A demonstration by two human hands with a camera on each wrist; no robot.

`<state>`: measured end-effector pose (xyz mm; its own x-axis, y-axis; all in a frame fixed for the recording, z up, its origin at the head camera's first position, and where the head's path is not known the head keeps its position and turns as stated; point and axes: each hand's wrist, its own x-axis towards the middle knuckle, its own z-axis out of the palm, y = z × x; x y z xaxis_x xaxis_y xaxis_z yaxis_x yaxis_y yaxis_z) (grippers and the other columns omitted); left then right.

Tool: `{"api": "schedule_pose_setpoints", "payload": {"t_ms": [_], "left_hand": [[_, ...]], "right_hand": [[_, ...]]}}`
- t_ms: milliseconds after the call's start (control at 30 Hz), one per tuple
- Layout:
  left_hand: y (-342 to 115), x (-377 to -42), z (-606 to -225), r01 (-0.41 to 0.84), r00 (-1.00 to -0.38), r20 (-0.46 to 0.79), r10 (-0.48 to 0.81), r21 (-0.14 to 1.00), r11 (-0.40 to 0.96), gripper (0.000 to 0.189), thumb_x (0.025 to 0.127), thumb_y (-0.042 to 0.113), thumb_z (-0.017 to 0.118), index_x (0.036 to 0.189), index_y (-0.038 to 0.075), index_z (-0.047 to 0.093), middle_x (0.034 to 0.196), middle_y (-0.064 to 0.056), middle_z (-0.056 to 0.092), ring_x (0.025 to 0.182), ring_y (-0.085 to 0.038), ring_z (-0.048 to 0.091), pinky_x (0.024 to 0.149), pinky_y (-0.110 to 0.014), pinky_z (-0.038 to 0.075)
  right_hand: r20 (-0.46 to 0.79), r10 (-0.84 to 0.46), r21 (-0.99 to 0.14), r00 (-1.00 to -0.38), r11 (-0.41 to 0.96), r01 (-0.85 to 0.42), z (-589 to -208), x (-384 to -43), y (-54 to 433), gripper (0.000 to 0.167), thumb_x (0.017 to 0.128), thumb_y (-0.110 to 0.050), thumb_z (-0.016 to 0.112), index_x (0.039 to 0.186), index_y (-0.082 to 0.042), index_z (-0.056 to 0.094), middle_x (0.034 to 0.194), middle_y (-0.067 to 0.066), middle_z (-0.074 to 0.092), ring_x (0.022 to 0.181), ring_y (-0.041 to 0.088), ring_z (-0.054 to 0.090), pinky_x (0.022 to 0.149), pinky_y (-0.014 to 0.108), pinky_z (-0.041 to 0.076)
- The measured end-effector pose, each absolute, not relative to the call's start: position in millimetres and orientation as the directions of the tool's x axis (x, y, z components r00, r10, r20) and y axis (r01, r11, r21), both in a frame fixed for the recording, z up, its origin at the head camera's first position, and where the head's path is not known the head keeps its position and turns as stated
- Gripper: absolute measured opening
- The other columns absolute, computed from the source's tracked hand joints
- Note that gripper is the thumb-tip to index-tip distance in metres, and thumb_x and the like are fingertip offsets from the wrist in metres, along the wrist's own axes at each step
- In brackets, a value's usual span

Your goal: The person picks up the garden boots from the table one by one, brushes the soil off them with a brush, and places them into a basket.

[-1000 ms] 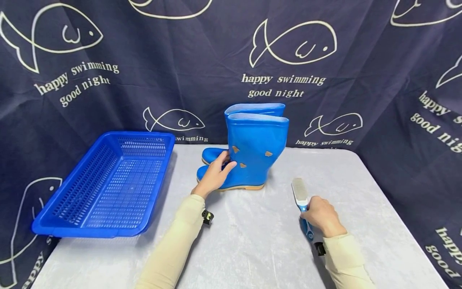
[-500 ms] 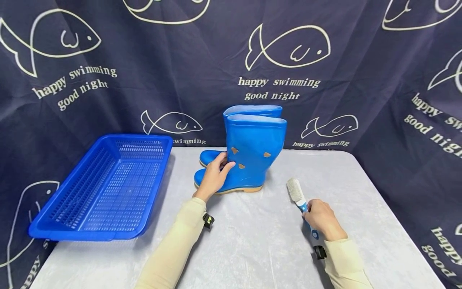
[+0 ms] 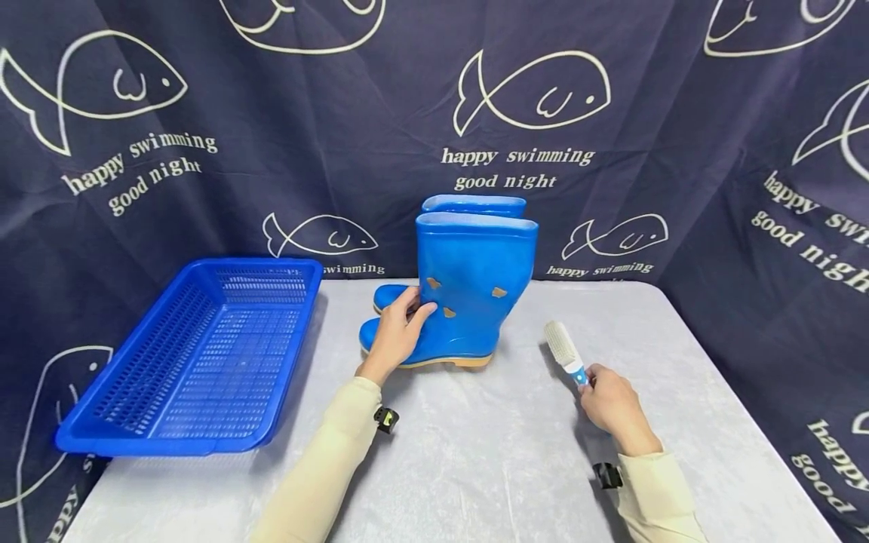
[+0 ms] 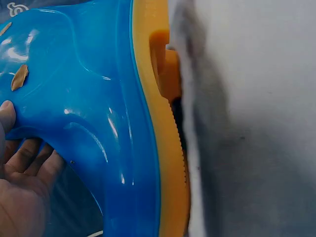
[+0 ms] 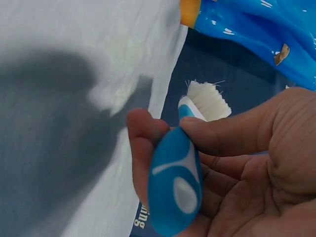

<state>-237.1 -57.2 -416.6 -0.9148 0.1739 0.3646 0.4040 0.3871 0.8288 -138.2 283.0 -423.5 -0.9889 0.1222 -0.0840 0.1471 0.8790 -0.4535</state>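
A pair of blue rain boots stands upright at the back of the table, toes to the left. The near boot (image 3: 478, 264) has tan sole edging and several brown stains on its shaft. My left hand (image 3: 397, 332) grips its ankle front, thumb on the near side and fingers (image 4: 37, 160) behind. The far boot (image 3: 475, 204) is mostly hidden. Off to the right, my right hand (image 3: 614, 400) holds a scrubbing brush (image 3: 562, 345) by its blue and white handle (image 5: 173, 182). Its pale bristles (image 5: 210, 101) face the boots, apart from them.
A blue plastic basket (image 3: 288, 407) with slotted walls stands on the left of the table. The table (image 3: 489, 467) has a pale grey cloth. A dark blue fish-print curtain (image 3: 380, 136) hangs close behind the boots and along both sides.
My right hand has raised the brush off the table and turned its bristles toward the boots. My left hand keeps its hold, and the near boot has shifted slightly left against the far one.
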Motion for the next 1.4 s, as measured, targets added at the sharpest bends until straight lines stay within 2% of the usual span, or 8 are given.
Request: {"api": "schedule_pose_setpoints", "payload": {"t_ms": [133, 300, 567, 700, 800, 1033, 1233, 1400], "left_hand": [[-59, -230, -407, 0.415, -0.910, 0.376, 0.176, 0.808, 0.419, 0.025, 0.103, 0.038, 0.056, 0.114, 0.015, 0.061, 0.092, -0.003, 0.063, 0.083, -0.016, 0.056, 0.075, -0.029, 0.047], [-63, -215, -398, 0.407, -0.913, 0.371, 0.168, 0.806, 0.429, 0.024, 0.104, 0.038, 0.055, 0.110, 0.015, 0.060, 0.093, -0.006, 0.067, 0.085, -0.019, 0.058, 0.078, -0.036, 0.050], [-63, -191, -388, 0.357, -0.934, 0.330, 0.137, 0.847, 0.393, 0.020, 0.103, 0.032, 0.058, 0.105, 0.012, 0.061, 0.103, -0.009, 0.074, 0.102, -0.022, 0.071, 0.093, -0.042, 0.060], [-66, -179, -382, 0.347, -0.937, 0.331, 0.110, 0.853, 0.389, 0.019, 0.102, 0.030, 0.060, 0.102, 0.012, 0.062, 0.104, -0.010, 0.075, 0.103, -0.024, 0.072, 0.092, -0.044, 0.060], [-71, -170, -382, 0.326, -0.945, 0.311, 0.105, 0.859, 0.394, 0.018, 0.102, 0.030, 0.061, 0.102, 0.012, 0.063, 0.106, -0.010, 0.076, 0.102, -0.023, 0.072, 0.092, -0.045, 0.059], [-77, -157, -388, 0.280, -0.960, 0.252, 0.121, 0.891, 0.359, 0.025, 0.102, 0.030, 0.060, 0.119, 0.013, 0.066, 0.115, -0.010, 0.075, 0.108, -0.023, 0.071, 0.098, -0.045, 0.056], [-81, -151, -392, 0.241, -0.970, 0.209, 0.127, 0.905, 0.352, 0.026, 0.101, 0.026, 0.062, 0.123, 0.013, 0.067, 0.113, -0.009, 0.076, 0.106, -0.023, 0.072, 0.097, -0.045, 0.056], [-84, -149, -396, 0.184, -0.979, 0.145, 0.141, 0.928, 0.324, 0.026, 0.101, 0.025, 0.063, 0.122, 0.013, 0.068, 0.112, -0.010, 0.077, 0.106, -0.023, 0.073, 0.099, -0.046, 0.056]], "right_hand": [[-0.061, 0.130, -0.465, -0.990, 0.873, 0.144, -421, -137, 281, 0.019, 0.094, -0.008, 0.054, 0.109, 0.003, 0.061, 0.091, 0.019, 0.068, 0.075, 0.030, 0.061, 0.062, 0.041, 0.046], [0.004, 0.135, -0.509, -0.991, 0.853, 0.114, -418, -132, 279, 0.016, 0.096, -0.008, 0.052, 0.108, 0.000, 0.059, 0.088, 0.016, 0.068, 0.074, 0.028, 0.060, 0.063, 0.040, 0.045], [0.191, 0.108, -0.586, -0.976, 0.810, -0.025, -404, -127, 275, 0.017, 0.099, -0.005, 0.053, 0.114, -0.001, 0.060, 0.082, 0.012, 0.071, 0.065, 0.006, 0.057, 0.062, 0.027, 0.043], [0.291, 0.135, -0.628, -0.947, 0.773, -0.083, -395, -129, 270, 0.020, 0.101, -0.011, 0.054, 0.116, -0.003, 0.065, 0.080, 0.012, 0.071, 0.061, -0.005, 0.054, 0.058, 0.022, 0.044], [0.330, 0.171, -0.662, -0.928, 0.743, -0.099, -392, -127, 264, 0.019, 0.102, -0.016, 0.055, 0.113, -0.006, 0.068, 0.078, 0.007, 0.069, 0.060, -0.007, 0.054, 0.056, 0.018, 0.044], [0.409, 0.261, -0.723, -0.875, 0.677, -0.136, -383, -122, 251, 0.016, 0.102, -0.018, 0.058, 0.109, -0.008, 0.069, 0.078, -0.003, 0.065, 0.065, -0.008, 0.057, 0.059, 0.010, 0.045], [0.525, 0.348, -0.721, -0.777, 0.666, -0.189, -380, -121, 242, 0.015, 0.099, -0.015, 0.062, 0.111, -0.011, 0.072, 0.081, -0.004, 0.069, 0.069, -0.015, 0.055, 0.063, 0.007, 0.040], [0.605, 0.314, -0.704, -0.732, 0.640, -0.307, -379, -122, 238, 0.020, 0.096, -0.009, 0.067, 0.114, -0.013, 0.075, 0.082, -0.021, 0.065, 0.073, -0.014, 0.058, 0.064, 0.003, 0.042]]}}
